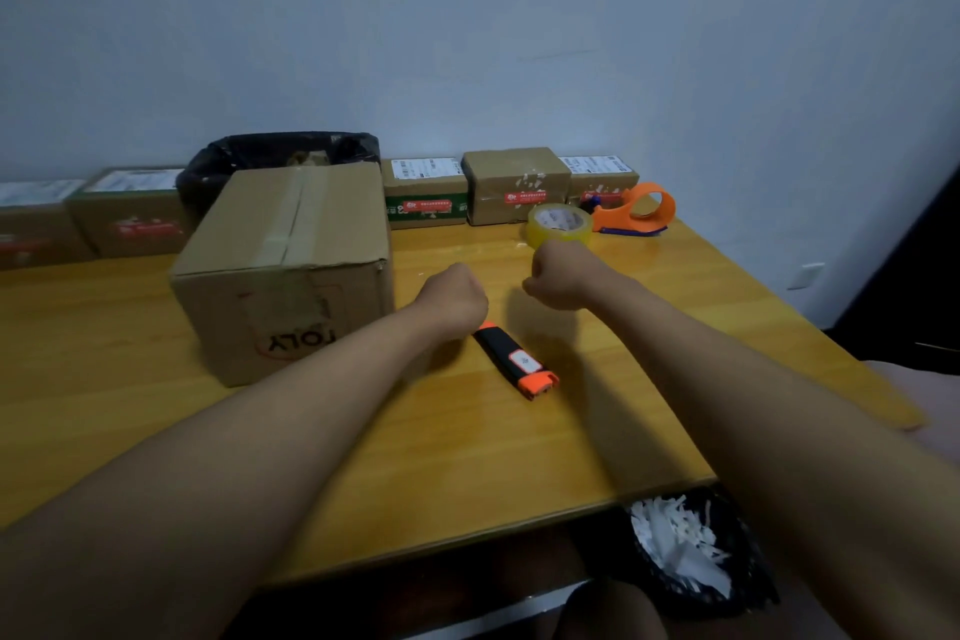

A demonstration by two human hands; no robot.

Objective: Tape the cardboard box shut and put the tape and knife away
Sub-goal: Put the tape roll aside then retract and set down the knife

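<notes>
The cardboard box [285,270] stands on the left half of the wooden table [467,457], flaps down, with a strip of tape along its top seam. A black and orange knife [517,361] lies flat on the table to the right of the box. My left hand [454,296] is a fist just above the knife's far tip, and I see nothing in it. My right hand [558,276] is also a fist, right in front of the clear tape roll [560,224], hiding its near edge. Both hands' fingers are hidden from me.
An orange tape dispenser [636,211] sits behind the roll. Several small parcels [511,190] line the wall, with a black-lined bin [280,156] behind the box. Below the table's front right corner is a basket of white paper shreds [680,551].
</notes>
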